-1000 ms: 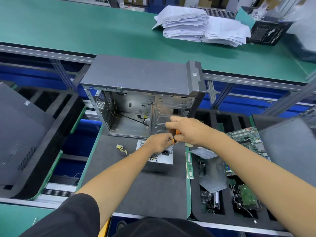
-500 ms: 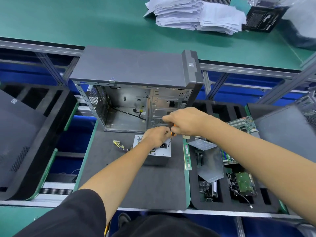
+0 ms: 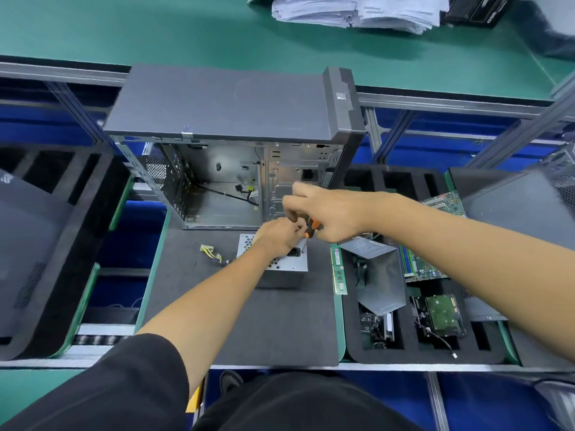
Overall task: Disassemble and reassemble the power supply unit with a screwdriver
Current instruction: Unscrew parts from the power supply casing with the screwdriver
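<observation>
A silver power supply unit (image 3: 291, 266) lies on the dark foam mat (image 3: 249, 321), its yellow and black cable bundle (image 3: 213, 255) trailing off to the left. My left hand (image 3: 280, 236) rests on top of the unit with its fingers curled at the top edge. My right hand (image 3: 326, 213) grips an orange and black screwdriver (image 3: 311, 230), whose tip points down at the unit's top face near its power socket. Behind them stands the open, emptied computer case (image 3: 233, 144).
A black foam tray (image 3: 420, 349) on the right holds a metal bracket, a motherboard (image 3: 435, 237), a hard drive (image 3: 440, 312) and a memory stick (image 3: 338, 270). Another dark tray with a case panel (image 3: 28, 244) lies at the left. Paper stacks (image 3: 357, 9) sit on the far green bench.
Both hands stay at the power supply with the screwdriver on it. My head has tilted down, so the whole scene has slid upward in the frame.
</observation>
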Available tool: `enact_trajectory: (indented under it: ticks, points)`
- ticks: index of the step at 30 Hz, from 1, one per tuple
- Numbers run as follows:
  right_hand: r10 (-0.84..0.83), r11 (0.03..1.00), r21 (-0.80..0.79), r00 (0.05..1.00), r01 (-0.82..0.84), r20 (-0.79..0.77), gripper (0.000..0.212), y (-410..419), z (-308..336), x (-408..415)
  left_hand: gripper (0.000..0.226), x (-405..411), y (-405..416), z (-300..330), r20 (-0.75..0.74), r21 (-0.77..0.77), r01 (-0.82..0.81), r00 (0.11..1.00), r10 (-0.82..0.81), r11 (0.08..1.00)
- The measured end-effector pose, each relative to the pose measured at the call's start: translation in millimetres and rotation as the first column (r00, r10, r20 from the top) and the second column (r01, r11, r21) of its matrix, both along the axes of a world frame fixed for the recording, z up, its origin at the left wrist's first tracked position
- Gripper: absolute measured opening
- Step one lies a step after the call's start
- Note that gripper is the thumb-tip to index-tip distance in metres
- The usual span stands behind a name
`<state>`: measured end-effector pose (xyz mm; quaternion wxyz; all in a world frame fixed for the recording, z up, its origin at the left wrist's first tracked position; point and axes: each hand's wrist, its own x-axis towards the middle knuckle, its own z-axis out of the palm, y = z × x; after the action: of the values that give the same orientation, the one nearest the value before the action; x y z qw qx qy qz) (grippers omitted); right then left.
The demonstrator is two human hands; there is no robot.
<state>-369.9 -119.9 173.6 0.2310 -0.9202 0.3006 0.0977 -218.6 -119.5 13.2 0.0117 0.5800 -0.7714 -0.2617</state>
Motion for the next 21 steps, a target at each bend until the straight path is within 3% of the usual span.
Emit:
enact_trajectory:
  ticks: [2, 4, 8, 11, 14, 17, 19, 21]
  points:
    - [0.085, 0.996, -0.024, 0.996, -0.084, 0.009, 0.039, -2.3, 1.2, 4.3, 0.03, -1.2, -0.4, 1.7, 0.025, 0.027, -0.007, 1.0, 0.006, 1.0]
    - [0.149, 0.974, -0.168, 0.988, -0.155, -0.047, 0.029, -7.6, 0.0, 8.2, 0.032, -3.1, 0.1, 5.6, 0.022, 0.057, -0.004, 1.0, 0.002, 0.998]
    - [0.075, 0.929, -0.34, 0.973, -0.148, -0.22, 0.016, -10.8, -6.5, 8.7, 0.017, -1.5, 3.0, 13.8, -0.03, 0.049, -0.036, 0.999, 0.038, 0.998]
    - [0.033, 0.973, -0.225, 0.994, -0.057, -0.105, 0.031, -9.6, -3.8, 3.9, 0.02, -2.3, 6.2, 18.1, -0.065, 0.072, -0.056, 0.996, 0.061, 0.996]
    - [0.145, 0.983, -0.107, 0.988, -0.151, -0.059, 0.034, -10.3, 3.1, 4.0, 0.016, -3.0, 6.3, 15.7, -0.068, 0.124, -0.151, 0.985, 0.161, 0.981]
    - [0.222, 0.93, -0.268, 0.966, -0.25, -0.13, 0.019, -10.2, -1.5, 8.2, 0.026, -3.9, 5.4, 16.1, -0.007, 0.15, -0.15, 0.988, 0.152, 0.977]
    - [0.176, 0.896, -0.372, 0.963, -0.242, -0.203, 0.012, -11.8, -6.9, 8.9, 0.019, -5.2, 6.1, 20.2, 0.039, 0.106, -0.095, 0.995, 0.092, 0.99]
    - [0.123, 0.927, -0.332, 0.978, -0.174, -0.169, 0.019, -10.8, -6.8, 8.8, 0.018, -5.8, 6.5, 22.9, 0.012, 0.101, -0.089, 0.996, 0.088, 0.991]
